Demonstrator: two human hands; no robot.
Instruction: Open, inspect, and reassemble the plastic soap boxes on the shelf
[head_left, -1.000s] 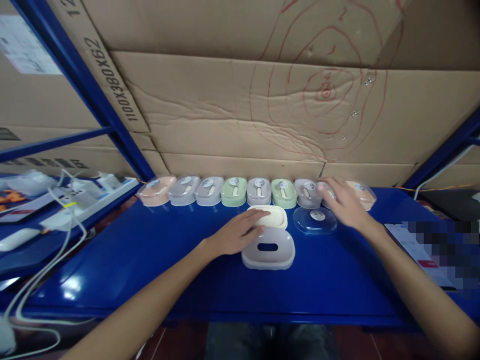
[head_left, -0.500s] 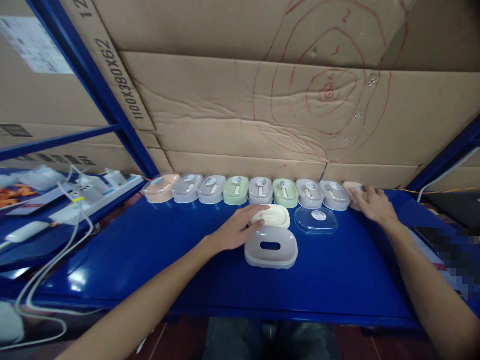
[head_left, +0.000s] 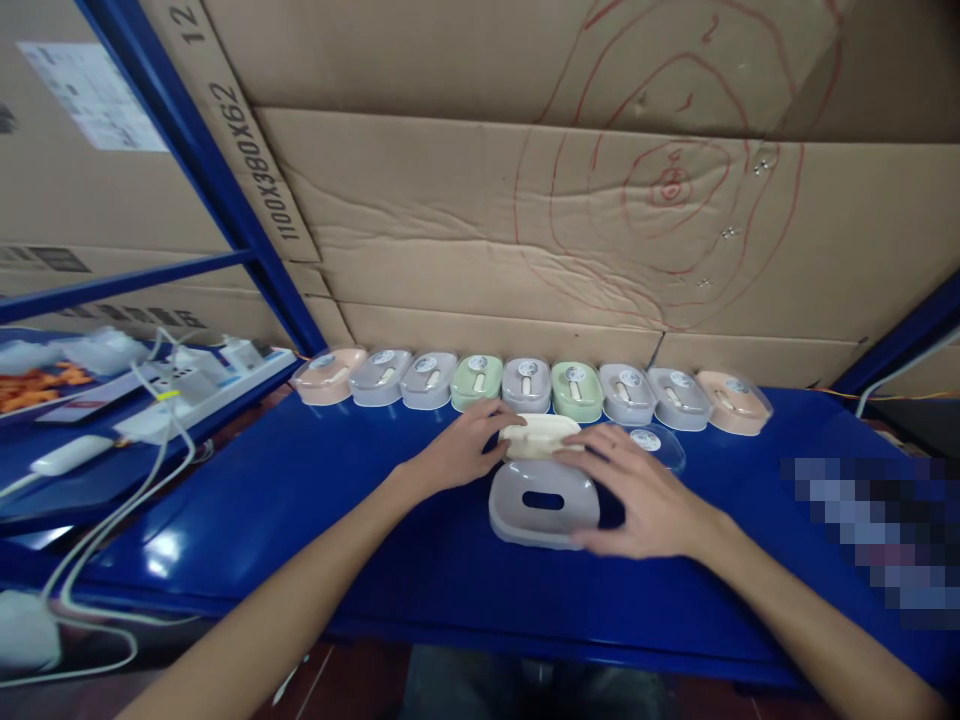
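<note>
My left hand (head_left: 469,445) is closed on the left end of a cream oval tray (head_left: 540,437), which looks tilted. My right hand (head_left: 645,490) has its fingertips at the tray's right end, while its thumb stands apart near the right edge of a grey oval shell (head_left: 517,500). The shell lies on the table just in front of the tray and has a slot through its middle. Partly hidden behind my right hand lies a clear lid (head_left: 667,447) with a round label.
Along the back of the blue table (head_left: 360,520) runs a row of several lidded oval boxes in grey, green (head_left: 576,392) and peach (head_left: 735,403). Behind them stands a cardboard wall (head_left: 450,200). A power strip (head_left: 202,395) with white cables is at the left.
My right hand has left the peach box at the right end of the row and come to the cream tray. The tray has tilted in my left hand.
</note>
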